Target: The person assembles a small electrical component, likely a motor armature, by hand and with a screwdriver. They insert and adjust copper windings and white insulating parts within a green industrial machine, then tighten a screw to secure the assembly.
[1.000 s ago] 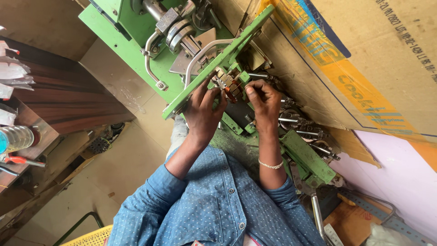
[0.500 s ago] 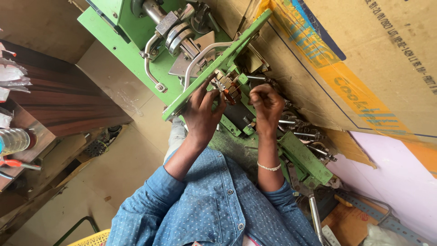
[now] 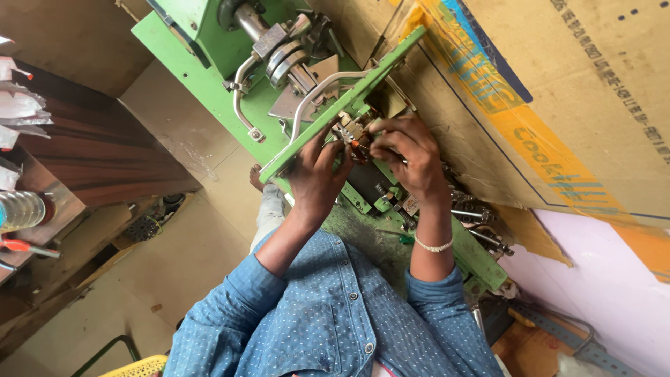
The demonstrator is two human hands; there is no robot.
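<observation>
Both my hands reach up to a green machine (image 3: 209,84) with a slanted green bar (image 3: 335,112) and a bent metal rod (image 3: 314,94). Just under the bar sits a small metal part with copper-coloured winding (image 3: 351,132). My left hand (image 3: 317,178) is curled around this part from the left, fingers closed against it. From the right, my right hand (image 3: 408,157), a white bead bracelet on its wrist, pinches the same part with bent fingertips. My fingers hide most of the part. I wear blue dotted sleeves (image 3: 314,314).
Large printed cardboard sheets (image 3: 558,105) lean behind the machine on the right. Metal bolts and fittings (image 3: 474,216) lie below my right hand. A dark wooden shelf (image 3: 91,146) with a bottle (image 3: 21,209) and red-handled tool (image 3: 21,246) stands at left. A yellow basket corner (image 3: 139,366) shows below.
Both hands stay on the small part under the green bar. My right hand's fingers have closed in nearer to it, and the view has shifted slightly.
</observation>
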